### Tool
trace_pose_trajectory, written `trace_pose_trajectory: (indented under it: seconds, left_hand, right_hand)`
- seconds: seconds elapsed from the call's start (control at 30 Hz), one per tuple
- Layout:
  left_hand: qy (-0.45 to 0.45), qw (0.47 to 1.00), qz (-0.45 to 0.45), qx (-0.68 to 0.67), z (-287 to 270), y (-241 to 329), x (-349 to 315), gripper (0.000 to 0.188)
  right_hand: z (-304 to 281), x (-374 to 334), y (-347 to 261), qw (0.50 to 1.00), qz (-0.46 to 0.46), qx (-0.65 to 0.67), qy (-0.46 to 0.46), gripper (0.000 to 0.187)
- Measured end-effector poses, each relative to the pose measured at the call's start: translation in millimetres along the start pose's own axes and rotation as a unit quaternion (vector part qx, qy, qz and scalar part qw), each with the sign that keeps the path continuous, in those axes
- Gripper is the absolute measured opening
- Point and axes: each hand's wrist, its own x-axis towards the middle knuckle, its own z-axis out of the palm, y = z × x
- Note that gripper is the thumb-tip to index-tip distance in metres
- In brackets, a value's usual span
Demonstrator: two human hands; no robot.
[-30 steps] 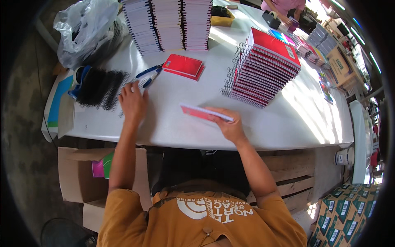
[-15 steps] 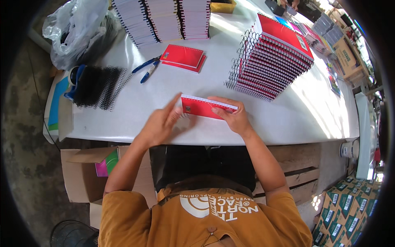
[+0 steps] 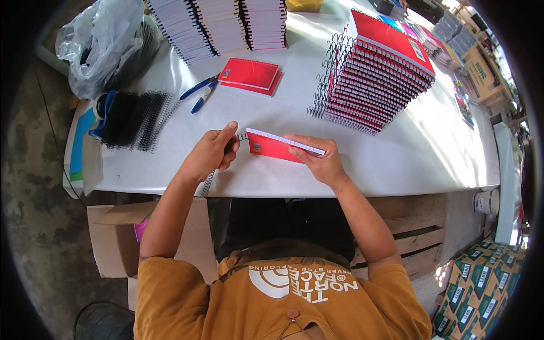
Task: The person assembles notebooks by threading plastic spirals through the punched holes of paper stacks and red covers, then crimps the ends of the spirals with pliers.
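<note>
My right hand (image 3: 320,161) grips a small red-covered notebook (image 3: 271,149) by its right end, thumb on the cover, the white page edge turned up. Closed around a thin wire spiral coil (image 3: 208,184), my left hand (image 3: 211,151) is just left of the notebook. One end of the coil reaches the notebook's upper left corner; the other hangs below my fist. Whether the coil has entered the holes I cannot tell. Beyond my hands lie two red notebooks (image 3: 249,73), one upon the other, beside blue-handled pliers (image 3: 203,93).
A tall stack of red spiral notebooks (image 3: 379,79) stands at the right. Bound books (image 3: 226,25) are piled at the back. On the left are a bundle of dark coils (image 3: 133,122) and a plastic bag (image 3: 102,48). An open carton (image 3: 116,243) sits below the table edge.
My left hand has drawn back from the notebook's left end and closed on the coil, which now shows on both sides of the fist. My right hand keeps its grip on the notebook.
</note>
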Motion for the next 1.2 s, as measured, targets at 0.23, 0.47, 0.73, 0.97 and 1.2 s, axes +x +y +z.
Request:
trace_pose_trajectory:
  seconds: [0.23, 0.47, 0.73, 0.97, 1.2]
  left_hand:
    - [-0.132, 0.981, -0.073, -0.124, -22, 14, 7, 0.037]
    - [0.111, 0.814, 0.408, 0.397, -1, 21, -15, 0.025]
    - [0.349, 0.538, 0.476, 0.602, 21, 3, -17, 0.086]
    - [0.436, 0.388, 0.553, 0.594, 8, -41, -6, 0.111]
    - [0.288, 0.525, 0.504, 0.622, 34, -106, -26, 0.111]
  right_hand:
    - [0, 1, 7, 0.993, -0.109, -0.029, -0.022, 0.028]
    - [4, 0, -9, 0.997, -0.060, -0.047, -0.006, 0.027]
    - [12, -11, -10, 0.988, -0.070, -0.136, 0.001, 0.028]
    - [40, -39, -7, 0.985, -0.114, -0.130, 0.024, 0.032]
    - [55, -41, -2, 0.984, -0.145, -0.089, 0.059, 0.034]
